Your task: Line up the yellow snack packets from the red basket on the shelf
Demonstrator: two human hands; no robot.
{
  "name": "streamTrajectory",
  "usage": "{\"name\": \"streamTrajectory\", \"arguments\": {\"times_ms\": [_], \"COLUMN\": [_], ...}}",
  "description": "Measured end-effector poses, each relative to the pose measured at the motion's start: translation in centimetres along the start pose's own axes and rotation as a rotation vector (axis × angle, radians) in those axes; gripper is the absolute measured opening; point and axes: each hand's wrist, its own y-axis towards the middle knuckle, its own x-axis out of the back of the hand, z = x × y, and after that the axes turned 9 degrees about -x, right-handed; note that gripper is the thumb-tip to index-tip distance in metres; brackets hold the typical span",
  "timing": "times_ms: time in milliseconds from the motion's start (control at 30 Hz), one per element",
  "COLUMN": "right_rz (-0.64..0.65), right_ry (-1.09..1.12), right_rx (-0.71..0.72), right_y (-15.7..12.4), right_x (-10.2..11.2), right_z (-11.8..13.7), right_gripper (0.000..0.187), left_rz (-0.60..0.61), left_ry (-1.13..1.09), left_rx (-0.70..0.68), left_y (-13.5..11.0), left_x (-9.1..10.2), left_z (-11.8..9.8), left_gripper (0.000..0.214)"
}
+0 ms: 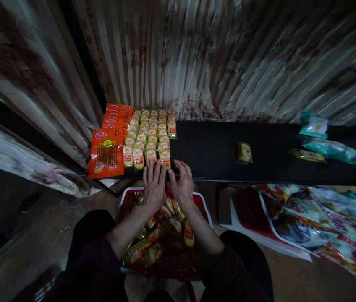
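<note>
Rows of small yellow-wrapped snack cakes [151, 133] stand on the black shelf [209, 157]. My left hand [155, 186] lies with stretched fingers against the lower front of the nearest row. Its fingertips touch the front packets. My right hand [181, 183] is beside the right end of that row, thumb and fingers apart and slightly bent, close to the corner cake [164, 158]. Neither hand visibly holds a packet. Below both hands sits a red basket with a white rim [208, 209], holding many loose yellow-wrapped cakes [189, 235].
Orange snack bags [108, 153] stand in a row left of the cakes. Farther right on the shelf lie a single small packet [244, 152], a yellowish packet [308, 155] and teal bags [314, 124]. A second basket full of bags [319, 218] is low at right. A pleated curtain [215, 63] hangs behind.
</note>
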Motion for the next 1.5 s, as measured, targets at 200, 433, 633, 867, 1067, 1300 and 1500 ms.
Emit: {"name": "streamTrajectory", "arguments": {"times_ms": [200, 433, 633, 867, 1067, 1300, 1500], "right_rz": [0.004, 0.163, 0.262, 0.37, 0.394, 0.421, 0.773], "right_ry": [-0.034, -0.171, -0.376, -0.44, -0.4, -0.36, -0.325], "right_rx": [-0.001, -0.05, -0.142, -0.147, -0.148, -0.026, -0.016], "right_y": [-3.4, -8.6, -10.9, -12.8, -14.5, -16.4, -18.6], "right_x": [2.0, 2.7, 3.4, 3.8, 4.1, 6.2, 6.8], "right_z": [-0.7, -4.2, -6.9, -8.4, -7.2, -5.0, -3.1], "right_gripper": [0.031, 0.029, 0.033, 0.044, 0.044, 0.048, 0.063], "left_rz": [0.024, 0.038, 0.466, 0.806, 0.749, 0.955, 0.913], "left_ry": [-0.032, -0.19, -0.292, -0.218, -0.136, -0.129, -0.145], "left_rx": [0.006, -0.137, -0.003, 0.025, 0.14, 0.341, 0.378], "left_y": [-0.3, -3.6, -8.3, -11.7, -11.9, -15.0, -15.7], "left_x": [0.6, 1.1, -0.5, 1.1, 5.2, 10.3, 8.6], "left_z": [-0.5, -1.9, -4.3, -6.8, -5.8, -1.8, -1.7], "left_gripper": [0.058, 0.044, 0.046, 0.047, 0.057, 0.089, 0.088]}}
